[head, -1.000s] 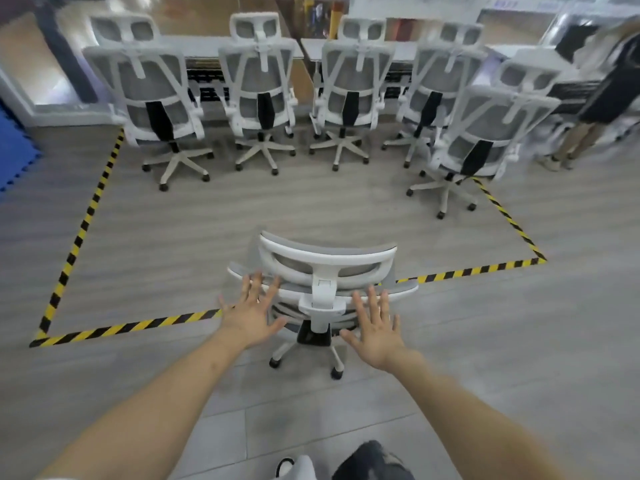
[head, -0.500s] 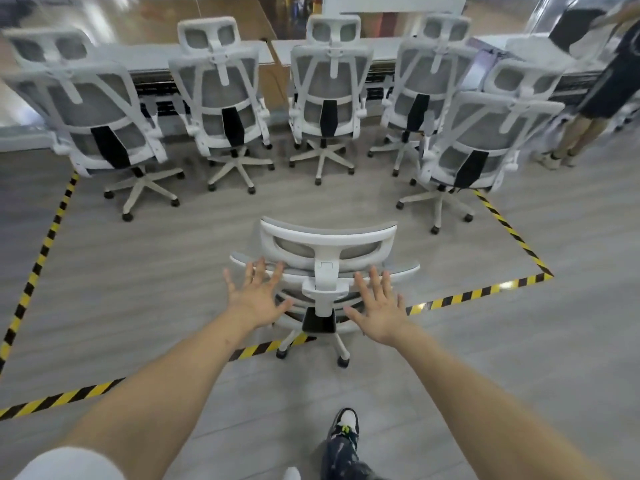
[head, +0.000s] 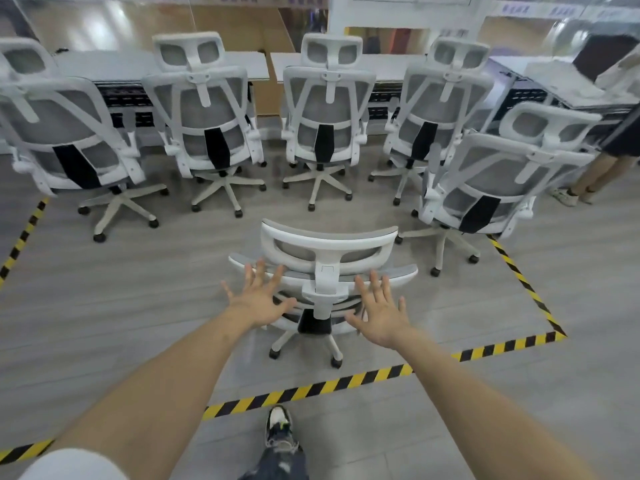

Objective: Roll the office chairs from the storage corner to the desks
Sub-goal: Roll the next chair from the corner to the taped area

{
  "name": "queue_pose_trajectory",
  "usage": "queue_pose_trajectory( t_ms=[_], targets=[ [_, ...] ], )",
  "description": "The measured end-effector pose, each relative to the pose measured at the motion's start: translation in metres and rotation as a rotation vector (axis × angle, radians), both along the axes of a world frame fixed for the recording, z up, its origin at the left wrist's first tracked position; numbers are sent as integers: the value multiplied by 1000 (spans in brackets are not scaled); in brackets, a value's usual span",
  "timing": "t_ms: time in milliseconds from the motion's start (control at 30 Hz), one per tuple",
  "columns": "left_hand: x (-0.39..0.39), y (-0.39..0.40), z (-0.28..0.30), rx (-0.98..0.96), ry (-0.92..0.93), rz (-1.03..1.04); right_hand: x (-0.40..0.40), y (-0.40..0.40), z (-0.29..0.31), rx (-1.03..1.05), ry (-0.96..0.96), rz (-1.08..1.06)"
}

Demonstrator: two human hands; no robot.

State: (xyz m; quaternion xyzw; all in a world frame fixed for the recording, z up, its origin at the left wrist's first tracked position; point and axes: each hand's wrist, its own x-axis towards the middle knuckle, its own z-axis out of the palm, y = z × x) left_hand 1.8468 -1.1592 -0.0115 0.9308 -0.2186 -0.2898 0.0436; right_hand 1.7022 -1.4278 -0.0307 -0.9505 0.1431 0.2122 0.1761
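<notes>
Chair (head: 329,271) now fully inside tape (head: 311,388); left hand (head: 258,299), right hand (head: 381,315) still spread behind backrest.

No lettering can be read anywhere in this scene. Small purple signs (head: 516,9) on the glass partition behind the desks (head: 346,65) carry marks too blurred to make out, and the chairs show no visible brand or number.

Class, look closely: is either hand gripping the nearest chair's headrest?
No: the left hand and right hand are spread flat with straight fingers below the headrest.
</notes>
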Motion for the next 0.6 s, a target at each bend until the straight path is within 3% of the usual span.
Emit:
queue_pose_trajectory(
  t_ms=[600],
  targets=[
    [282,-193,5,3,34,-92,283,-180,16,-48,93,-106]
  ],
)
